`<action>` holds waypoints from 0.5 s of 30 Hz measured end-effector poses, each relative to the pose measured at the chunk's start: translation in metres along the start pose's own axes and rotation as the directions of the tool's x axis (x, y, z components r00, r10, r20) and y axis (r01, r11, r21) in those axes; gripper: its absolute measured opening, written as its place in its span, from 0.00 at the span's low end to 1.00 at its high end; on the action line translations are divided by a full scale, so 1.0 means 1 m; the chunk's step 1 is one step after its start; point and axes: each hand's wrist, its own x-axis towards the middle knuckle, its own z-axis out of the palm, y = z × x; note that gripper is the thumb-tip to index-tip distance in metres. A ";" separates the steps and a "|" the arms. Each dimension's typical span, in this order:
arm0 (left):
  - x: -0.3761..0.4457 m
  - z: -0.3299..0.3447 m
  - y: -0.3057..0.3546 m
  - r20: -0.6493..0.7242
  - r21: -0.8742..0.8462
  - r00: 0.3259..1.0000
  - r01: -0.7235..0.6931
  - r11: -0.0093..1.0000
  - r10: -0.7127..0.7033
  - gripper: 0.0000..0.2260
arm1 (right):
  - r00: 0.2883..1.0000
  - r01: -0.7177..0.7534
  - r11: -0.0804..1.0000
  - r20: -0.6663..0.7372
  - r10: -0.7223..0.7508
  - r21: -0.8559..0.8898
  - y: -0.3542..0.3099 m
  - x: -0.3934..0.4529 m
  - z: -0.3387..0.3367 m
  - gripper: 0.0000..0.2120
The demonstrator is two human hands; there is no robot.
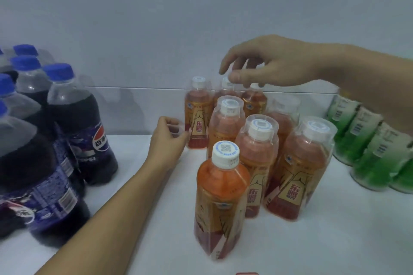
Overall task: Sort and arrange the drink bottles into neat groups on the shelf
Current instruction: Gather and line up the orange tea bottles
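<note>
Several orange drink bottles with white caps stand grouped mid-shelf; the nearest (221,196) stands alone in front. My left hand (167,140) rests on the shelf with loosely curled fingers, right beside the back-left orange bottle (197,116), not wrapped round it. My right hand (268,67) hovers over the back row with fingers hanging down. Its thumb tip lies at the cap of the back-middle orange bottle (225,92); no grip shows. Dark Pepsi bottles (82,129) with blue caps cluster at the left. Green bottles (362,140) line the right, partly hidden by my right forearm.
The white shelf (145,219) has bare surface between the Pepsi group and the orange group, and in front at the right. A pale back wall (156,29) closes the shelf behind the bottles. A small red object (247,273) peeks in at the bottom edge.
</note>
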 end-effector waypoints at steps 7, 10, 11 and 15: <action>-0.022 -0.028 0.026 0.232 -0.062 0.970 -0.057 0.996 0.070 0.03 | 0.947 0.080 0.969 0.321 -0.001 -0.235 -0.031 0.027 0.032 0.22; -0.038 -0.031 0.018 0.365 -0.156 0.920 -0.089 0.984 0.142 0.11 | 0.975 0.073 0.978 0.218 -0.029 -0.196 -0.027 0.030 0.026 0.18; -0.040 -0.031 0.013 0.354 -0.174 0.920 -0.111 0.979 0.168 0.14 | 0.983 0.072 0.982 0.181 -0.039 -0.176 -0.026 0.033 0.023 0.18; -0.034 -0.033 -0.008 0.327 0.084 0.916 -0.273 0.958 0.232 0.32 | 0.990 0.075 0.973 0.133 -0.047 -0.216 -0.033 0.048 0.023 0.18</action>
